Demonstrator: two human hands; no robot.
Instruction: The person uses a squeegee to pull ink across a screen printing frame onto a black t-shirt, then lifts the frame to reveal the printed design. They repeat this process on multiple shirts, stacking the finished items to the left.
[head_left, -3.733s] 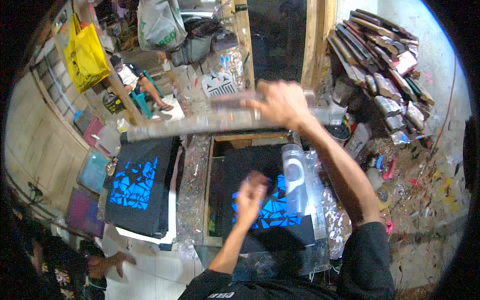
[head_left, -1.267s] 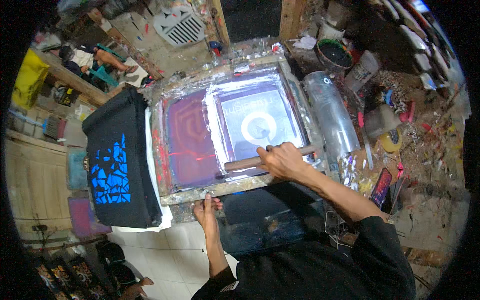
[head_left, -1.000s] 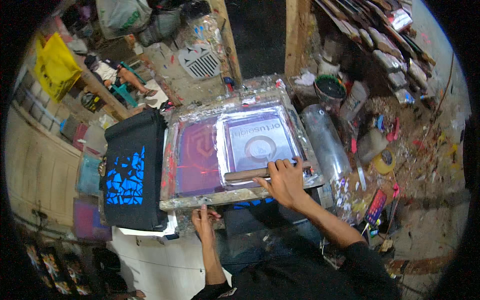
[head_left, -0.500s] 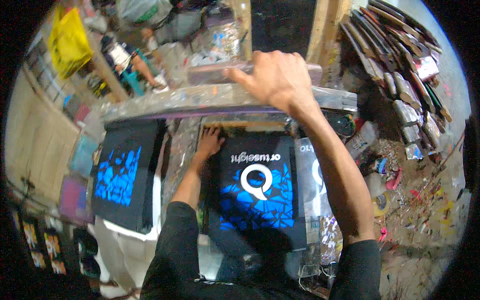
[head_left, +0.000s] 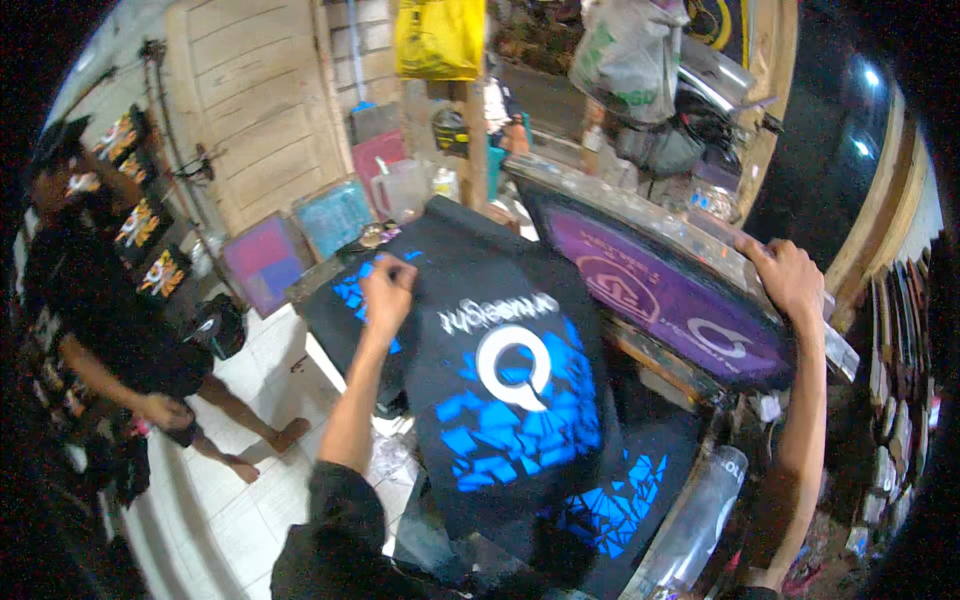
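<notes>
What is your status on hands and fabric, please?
Left hand at edge of printed black fabric, grip unclear. Right hand gripping tilted screen-printing frame. White ring print uncovered.

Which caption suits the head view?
Left hand beside black fabric with blue-and-white print; right hand gripping tilted, purple-meshed wooden screen frame.

Up top, a yellow bag (head_left: 440, 40) is hung by a wooden post (head_left: 472, 120), and a pale plastic bag (head_left: 630, 65) is suspended farther right! Over on the left, a panelled door (head_left: 260, 110) is seen, with a teal panel (head_left: 333, 218) and a purple-and-blue panel (head_left: 262, 265) placed side by side, and now a barefoot co-worker (head_left: 110, 290), dressed in black, is spotted on white tiles (head_left: 230, 510).
</notes>
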